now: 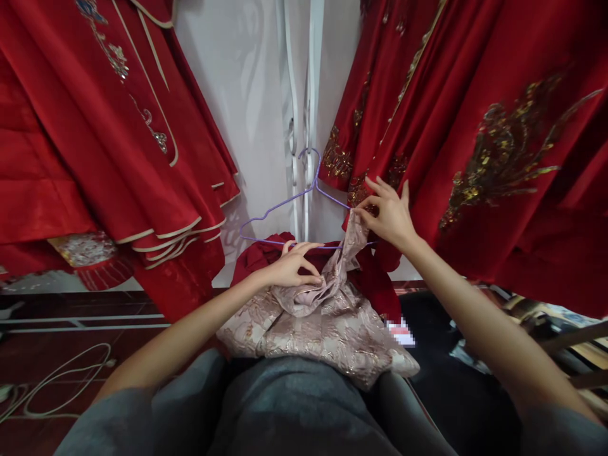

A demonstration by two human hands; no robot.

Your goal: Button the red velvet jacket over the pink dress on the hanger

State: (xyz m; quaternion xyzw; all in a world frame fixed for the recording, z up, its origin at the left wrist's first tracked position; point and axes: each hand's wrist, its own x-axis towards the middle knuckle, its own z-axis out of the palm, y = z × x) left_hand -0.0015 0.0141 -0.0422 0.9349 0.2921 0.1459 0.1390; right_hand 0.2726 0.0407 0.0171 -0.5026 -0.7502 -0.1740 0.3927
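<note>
- Now look just below the left hand (pixel 287 269) and over the lap (pixel 202 380) for the pale brocade garment (pixel 327 345), lying crumpled
- Firmly closing thumb and forefinger of the right hand (pixel 392 215) on its raised strip (pixel 354 237), with the other fingers spread
- Seemingly pinching the bunched upper edge with the left hand too, with the other fingers loosely apart
- Probably light and foldable, yet slightly crisp; perhaps slippery against the purple hanger (pixel 273 209) beyond the left hand
- Best gripped by the strip or the bunched edge, sparing the shiny patterning, likely to snag
</note>
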